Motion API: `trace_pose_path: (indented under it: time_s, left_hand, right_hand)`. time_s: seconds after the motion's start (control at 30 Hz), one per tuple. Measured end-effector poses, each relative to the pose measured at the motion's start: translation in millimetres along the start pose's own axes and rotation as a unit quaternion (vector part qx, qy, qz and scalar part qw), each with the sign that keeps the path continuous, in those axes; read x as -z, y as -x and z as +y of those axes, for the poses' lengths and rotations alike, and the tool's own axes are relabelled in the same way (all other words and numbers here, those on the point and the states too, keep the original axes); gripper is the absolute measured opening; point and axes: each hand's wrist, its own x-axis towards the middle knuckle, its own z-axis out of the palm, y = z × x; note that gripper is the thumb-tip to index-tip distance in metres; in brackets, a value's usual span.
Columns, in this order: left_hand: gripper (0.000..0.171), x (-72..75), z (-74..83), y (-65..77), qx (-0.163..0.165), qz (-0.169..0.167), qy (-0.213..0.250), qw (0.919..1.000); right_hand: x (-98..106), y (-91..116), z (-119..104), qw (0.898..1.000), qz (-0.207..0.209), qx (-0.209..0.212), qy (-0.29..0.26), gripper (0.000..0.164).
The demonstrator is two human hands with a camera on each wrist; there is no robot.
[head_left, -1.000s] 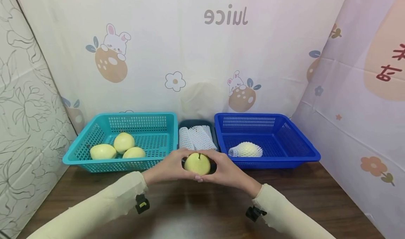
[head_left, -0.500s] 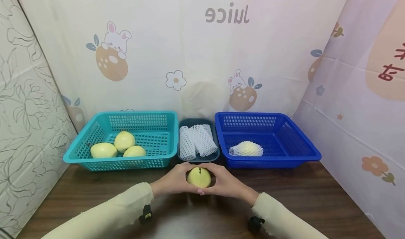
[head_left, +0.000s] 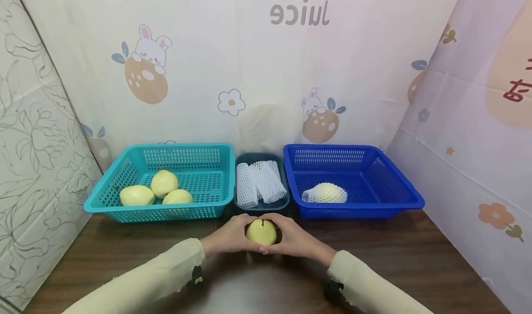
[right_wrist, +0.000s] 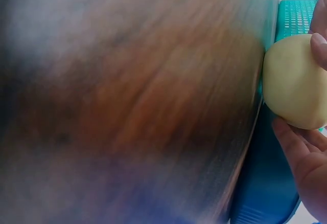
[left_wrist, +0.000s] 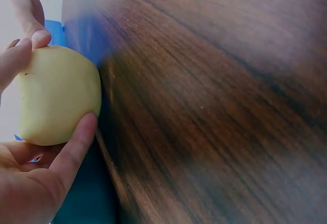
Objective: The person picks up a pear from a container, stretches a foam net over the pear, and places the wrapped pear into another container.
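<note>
A yellow pear [head_left: 262,233], stem upward, is gripped between both hands in front of the small dark tray. My left hand [head_left: 232,235] curls round its left side and my right hand [head_left: 296,236] round its right, with the thumbs meeting at the near side. In the left wrist view, fingertips and thumb press on the smooth pear [left_wrist: 61,96]. The right wrist view has the bare pear [right_wrist: 294,81] cut off by the frame's edge. White foam net sleeves [head_left: 266,181] lie in the dark tray [head_left: 262,210] just beyond the hands.
Three pears [head_left: 164,183] sit in the teal basket [head_left: 160,214] at left. In the blue basket [head_left: 361,206] at right lies one pear in a foam net [head_left: 326,193]. Patterned sheets [head_left: 262,74] close off the back and sides of the wooden table [head_left: 257,286].
Both hands have drawn back toward the body with the pear, uncovering the dark tray and its foam net sleeves. Over the last half second they have stayed nearly still.
</note>
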Motion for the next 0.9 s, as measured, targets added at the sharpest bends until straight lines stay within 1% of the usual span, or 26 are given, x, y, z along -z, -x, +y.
trace_pose_path:
  time_s: [0.2,0.37,0.47,0.63,0.7,0.77,0.9]
  left_hand:
    - [0.068,3.2,1.5,-1.6,0.016,-0.011,0.0,0.9998]
    - [0.066,4.0,2.5,-1.6,0.02,-0.017,0.005,0.9996]
    - [0.063,4.7,3.0,-1.6,0.024,-0.02,0.009,0.9995]
    - [0.056,5.8,5.6,-2.6,0.028,-0.027,0.017,0.9991]
    - [0.053,5.6,6.3,-3.8,0.026,-0.032,0.021,0.9989]
    - [0.051,4.7,5.9,-5.1,0.025,-0.037,0.026,0.9987]
    - [0.05,2.8,3.5,-6.0,0.026,-0.04,0.031,0.9984]
  right_hand:
    - [2,-2,-1,1.0,-0.009,-0.017,0.005,0.072]
    - [4,-3,-4,0.999,-0.025,-0.026,0.009,0.074]
    - [7,-4,-7,0.998,-0.049,-0.03,0.022,0.074]
    - [21,-4,-20,0.991,-0.115,-0.039,0.061,0.079]
    - [31,-6,-26,0.987,-0.134,-0.04,0.076,0.074]
    - [40,-9,-30,0.986,-0.143,-0.033,0.083,0.064]
    - [58,-18,-37,0.987,-0.136,-0.014,0.089,0.043]
